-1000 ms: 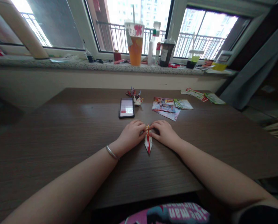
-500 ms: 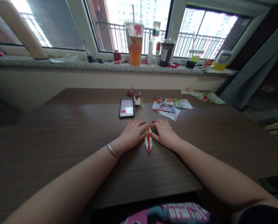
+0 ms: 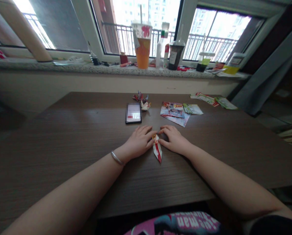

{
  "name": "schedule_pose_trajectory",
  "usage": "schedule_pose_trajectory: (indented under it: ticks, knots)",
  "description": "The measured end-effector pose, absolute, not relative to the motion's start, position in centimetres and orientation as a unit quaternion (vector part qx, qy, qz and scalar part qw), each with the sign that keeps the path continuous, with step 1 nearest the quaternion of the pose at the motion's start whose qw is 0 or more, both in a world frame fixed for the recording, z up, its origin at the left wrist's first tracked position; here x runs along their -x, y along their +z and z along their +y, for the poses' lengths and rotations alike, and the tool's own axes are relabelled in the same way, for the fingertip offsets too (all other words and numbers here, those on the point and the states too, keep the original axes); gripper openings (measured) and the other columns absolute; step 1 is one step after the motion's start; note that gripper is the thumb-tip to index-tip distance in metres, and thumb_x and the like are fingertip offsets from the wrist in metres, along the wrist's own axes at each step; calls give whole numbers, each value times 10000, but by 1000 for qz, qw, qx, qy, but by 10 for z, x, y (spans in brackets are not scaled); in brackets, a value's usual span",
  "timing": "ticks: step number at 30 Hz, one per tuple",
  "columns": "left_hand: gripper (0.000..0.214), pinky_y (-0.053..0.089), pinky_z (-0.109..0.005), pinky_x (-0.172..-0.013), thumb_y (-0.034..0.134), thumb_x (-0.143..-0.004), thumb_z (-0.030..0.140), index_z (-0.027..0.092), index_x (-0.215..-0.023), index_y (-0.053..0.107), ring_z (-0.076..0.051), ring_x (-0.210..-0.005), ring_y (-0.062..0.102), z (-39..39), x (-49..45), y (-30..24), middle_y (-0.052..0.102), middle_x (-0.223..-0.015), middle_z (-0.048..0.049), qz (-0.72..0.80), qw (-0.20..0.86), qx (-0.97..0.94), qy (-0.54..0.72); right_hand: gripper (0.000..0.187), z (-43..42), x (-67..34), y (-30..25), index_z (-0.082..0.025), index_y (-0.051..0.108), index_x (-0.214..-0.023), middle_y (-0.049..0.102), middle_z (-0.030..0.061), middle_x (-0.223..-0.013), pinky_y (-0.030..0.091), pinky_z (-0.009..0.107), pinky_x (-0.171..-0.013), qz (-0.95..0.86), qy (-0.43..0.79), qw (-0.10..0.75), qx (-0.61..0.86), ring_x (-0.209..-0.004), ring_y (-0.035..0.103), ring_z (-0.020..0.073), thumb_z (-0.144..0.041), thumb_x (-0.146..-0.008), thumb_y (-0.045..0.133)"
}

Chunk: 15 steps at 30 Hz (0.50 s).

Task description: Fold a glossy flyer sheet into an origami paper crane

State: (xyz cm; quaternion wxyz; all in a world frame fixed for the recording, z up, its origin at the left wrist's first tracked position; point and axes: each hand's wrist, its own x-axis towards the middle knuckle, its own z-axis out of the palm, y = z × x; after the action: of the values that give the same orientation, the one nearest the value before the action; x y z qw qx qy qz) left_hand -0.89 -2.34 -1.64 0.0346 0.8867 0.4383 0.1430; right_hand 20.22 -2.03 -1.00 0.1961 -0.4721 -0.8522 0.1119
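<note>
Windowsill (image 3: 62, 68) cup (image 3: 142, 45) of orange drink, both hands (image 3: 138, 142) (image 3: 173, 139) pinching folded paper (image 3: 157, 149)

1. A dark brown wood-grain table (image 3: 62, 137) fills the foreground.
2. Behind the table, a pale wall runs beneath a speckled stone windowsill (image 3: 62, 68).
3. Large windows (image 3: 141, 19) with white frames let in bright daylight; a balcony railing (image 3: 121, 36) and tall buildings show outside.
4. A grey curtain (image 3: 266, 75) hangs at the right.
5. A beige cylinder (image 3: 21, 29) leans at the upper left.
</note>
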Motion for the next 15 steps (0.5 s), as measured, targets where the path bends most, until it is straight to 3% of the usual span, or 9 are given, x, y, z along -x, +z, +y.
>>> schedule_pose_trajectory:
  ticks: [5,15]
  knots:
    - [382,314,-472,-1093,515,-899,478,182,-1131,581,-288,-1309,415,-23,11,-13,497,-1370,-146,434,70,-883,163,307,-21,-204,-8,-195,633,-1077,553,129,-1287,362,451,-1050,-865,114,191,450,-1235,460,260,-399,-848,609]
    - [278,442,-414,-936,656,-797,427,196,-912,550,-255,-1058,569,-19,10,-8,636,-1101,-89,420,135,-867,229,220,-24,-205,1,-205,692,-1012,596,110,-1273,355,440,-1060,-877,143,198,413,-1221,498,240,-343,-867,601]
